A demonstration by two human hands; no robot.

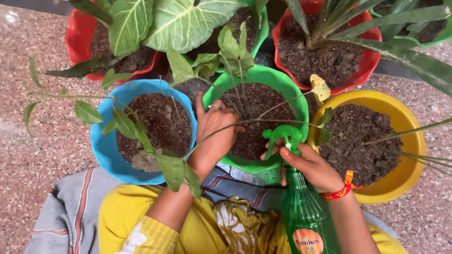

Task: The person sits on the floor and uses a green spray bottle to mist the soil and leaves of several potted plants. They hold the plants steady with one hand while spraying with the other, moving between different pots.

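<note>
Bottle: green ribbed plastic spray bottle (306, 212), translucent, round orange label low on its body, green trigger head (282, 136) on top; stands upright at bottom centre, nozzle aimed at the green pot.
Right hand: right hand (310, 165) wraps the bottle neck, fingers closed round it, index finger up on the trigger; red thread band (340, 190) on the wrist.
Left hand: left hand (214, 135) lies palm down on the soil, fingers loosely curled over the near edge of the dirt, not gripping that I can tell; ring on one finger; a thin stem runs across just past the knuckles.
Green pot: green pot (296, 97) sits right under the left fingers, dark lumpy soil, thin-stemmed plant (233, 46) rising beyond the fingertips.
Neighbours: blue pot (104, 146) just outside the left hand; yellow pot (409, 135) just outside the right hand; two red pots (77, 39) (369, 62) well beyond the fingertips, broad veined leaves over them.
Surface: speckled pink-grey stone floor (32, 164), pots standing on it, touching or nearly so.
Near side: yellow clothing below the wrists, grey striped cloth (64, 223) beside it.
</note>
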